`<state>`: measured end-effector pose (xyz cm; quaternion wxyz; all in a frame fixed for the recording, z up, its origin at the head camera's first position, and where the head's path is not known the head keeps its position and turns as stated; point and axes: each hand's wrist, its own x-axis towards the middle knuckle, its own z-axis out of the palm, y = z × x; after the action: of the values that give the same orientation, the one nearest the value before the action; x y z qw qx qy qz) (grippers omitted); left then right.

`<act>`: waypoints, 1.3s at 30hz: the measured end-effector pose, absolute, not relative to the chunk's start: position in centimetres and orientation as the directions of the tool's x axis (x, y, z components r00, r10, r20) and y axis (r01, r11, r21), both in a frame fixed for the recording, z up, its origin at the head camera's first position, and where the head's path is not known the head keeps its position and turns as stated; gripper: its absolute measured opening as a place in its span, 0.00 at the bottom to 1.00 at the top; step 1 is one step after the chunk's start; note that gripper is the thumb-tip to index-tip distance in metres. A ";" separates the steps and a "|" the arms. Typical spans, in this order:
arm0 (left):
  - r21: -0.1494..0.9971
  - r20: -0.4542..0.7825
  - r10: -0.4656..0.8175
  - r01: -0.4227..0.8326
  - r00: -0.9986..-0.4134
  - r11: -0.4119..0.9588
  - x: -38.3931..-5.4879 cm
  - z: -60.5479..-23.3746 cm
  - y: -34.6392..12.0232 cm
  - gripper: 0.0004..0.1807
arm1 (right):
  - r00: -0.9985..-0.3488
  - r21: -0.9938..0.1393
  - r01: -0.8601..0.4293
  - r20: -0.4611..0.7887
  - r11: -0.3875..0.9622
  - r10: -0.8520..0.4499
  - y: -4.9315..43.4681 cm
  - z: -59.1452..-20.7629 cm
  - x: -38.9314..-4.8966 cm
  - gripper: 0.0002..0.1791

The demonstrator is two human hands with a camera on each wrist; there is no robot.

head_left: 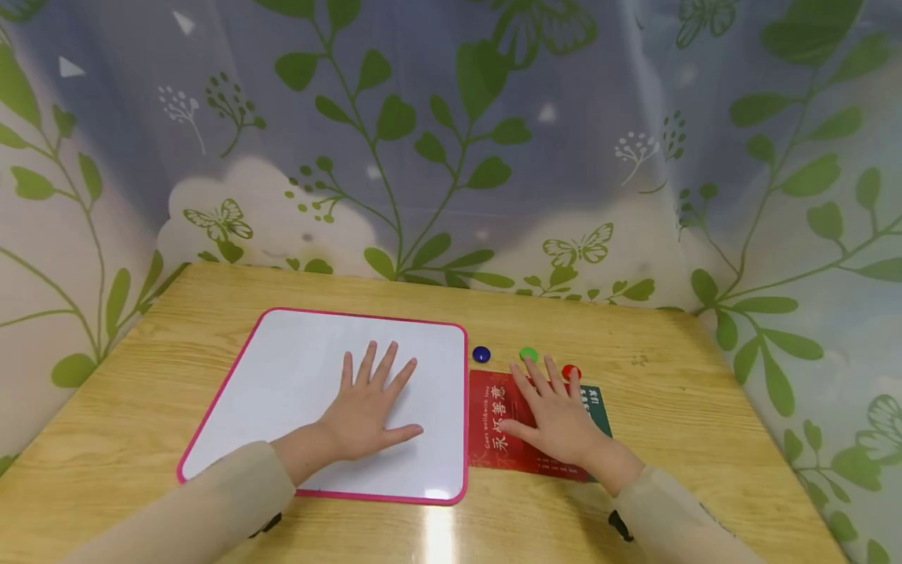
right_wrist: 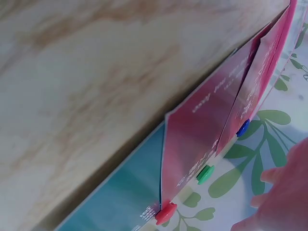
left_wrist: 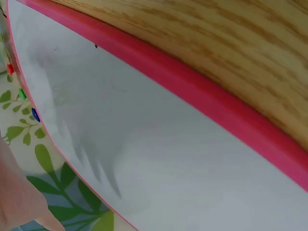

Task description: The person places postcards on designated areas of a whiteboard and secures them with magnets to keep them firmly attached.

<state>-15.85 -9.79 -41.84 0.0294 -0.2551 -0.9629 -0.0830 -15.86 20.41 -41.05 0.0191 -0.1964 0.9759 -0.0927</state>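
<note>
With fingers spread, my left hand [head_left: 362,415] is over the middle of a whiteboard [head_left: 282,376] that has a pink rim; its shadow falls on the white surface. My right hand [head_left: 564,423], also spread and holding nothing, is over red and green printed cards [head_left: 489,431] lying to the right of the board. The right wrist view shows these cards overlapping, a teal one [right_wrist: 120,187] beside two red ones [right_wrist: 207,110]. Past the fingertips sit a blue magnet [head_left: 481,354], a green magnet [head_left: 528,355] and a red magnet [head_left: 571,371], all round.
Everything lies on a wood-grain table [head_left: 690,423]. A curtain [head_left: 437,157] printed with green leaves and butterflies hangs behind the table and along both sides. Light glares on the table near the board's lower right corner.
</note>
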 end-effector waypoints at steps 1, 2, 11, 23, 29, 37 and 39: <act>0.146 0.100 0.484 0.494 -0.870 0.857 -15.9 -41.8 -9.9 0.49 | -0.922 -0.185 -0.380 -0.001 0.906 -0.387 20.4 -41.0 -15.9 0.49; 0.149 0.100 0.481 0.491 -0.871 0.858 -15.9 -41.8 -9.9 0.49 | -0.922 -0.184 -0.380 -0.001 0.907 -0.387 20.4 -41.0 -15.9 0.49; 0.166 0.103 0.437 0.449 -0.894 0.878 -16.3 -41.6 -12.3 0.49 | -0.926 -0.184 -0.372 0.003 0.910 -0.378 20.7 -41.2 -16.2 0.50; 0.154 0.087 0.325 0.335 -0.942 0.929 -16.8 -42.3 -17.7 0.50 | -0.936 -0.181 -0.343 -0.013 0.922 -0.351 21.8 -42.1 -16.9 0.50; 0.164 0.025 0.284 0.284 -0.958 0.945 -17.0 -42.4 -19.9 0.50 | -0.934 -0.165 -0.341 -0.055 0.925 -0.354 22.1 -42.5 -17.6 0.56; 0.182 -0.033 0.228 0.219 -0.973 0.959 -17.2 -42.7 -22.5 0.52 | -0.925 -0.172 -0.341 -0.115 0.924 -0.363 21.9 -42.2 -18.3 0.59; 0.186 -0.043 0.219 0.208 -0.975 0.960 -17.2 -42.9 -23.3 0.52 | -0.924 -0.179 -0.336 -0.127 0.925 -0.360 21.9 -42.2 -18.5 0.59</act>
<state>-17.18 -23.26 -42.90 -0.0314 -0.1079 -0.9895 -0.0908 -18.46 21.86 -42.22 0.0792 -0.1779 0.9778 -0.0770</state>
